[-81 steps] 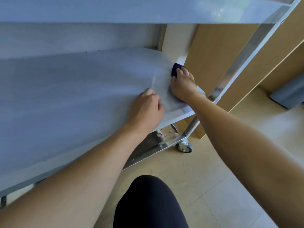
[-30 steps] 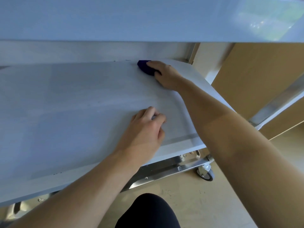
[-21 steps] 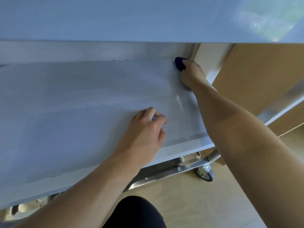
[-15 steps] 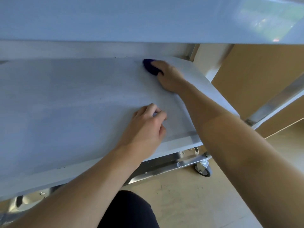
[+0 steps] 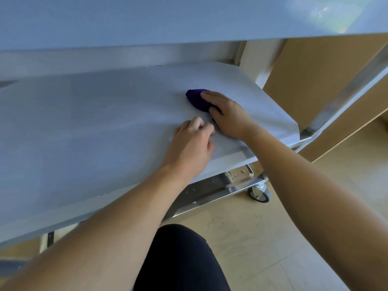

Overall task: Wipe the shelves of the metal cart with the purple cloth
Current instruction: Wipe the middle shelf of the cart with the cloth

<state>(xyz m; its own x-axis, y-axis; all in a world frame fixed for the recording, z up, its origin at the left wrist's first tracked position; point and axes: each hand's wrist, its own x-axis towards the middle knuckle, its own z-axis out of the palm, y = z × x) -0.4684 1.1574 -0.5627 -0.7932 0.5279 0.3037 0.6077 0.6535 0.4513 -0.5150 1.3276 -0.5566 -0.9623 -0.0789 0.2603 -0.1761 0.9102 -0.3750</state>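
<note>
Pressing down on the middle shelf (image 5: 94,122) of the metal cart, the right grip (image 5: 227,114) covers the purple cloth (image 5: 196,98), which is bunched into a small wad. Its fingers lie over the top of the wad and its thumb curls against the near side, so the cloth is held between them. A rounded end of the cloth pokes out past the fingertips. The cloth sits on the right part of the shelf, roughly midway between its front and back edges.

Just beside it, nearer the front lip, the left grip (image 5: 193,145) rests on the shelf with its fingers curled under and nothing in them. The two nearly touch at the thumbs.

Above, the top shelf (image 5: 168,17) hangs across the whole upper view, so both forearms reach in beneath its front edge. The shelf surface looks pale and smooth, with faint streaks. At the right front corner a shiny upright post (image 5: 344,87) slants up past the shelf edge, and another post (image 5: 237,51) stands at the back right corner. Below the front lip the lower frame (image 5: 210,185) of the cart shows, with a caster wheel (image 5: 260,194) on the tiled floor (image 5: 273,238). Wooden panels (image 5: 315,70) stand just behind and to the right of the cart. A knee in dark fabric (image 5: 180,259) fills the bottom middle of the view, in front of the cart.
</note>
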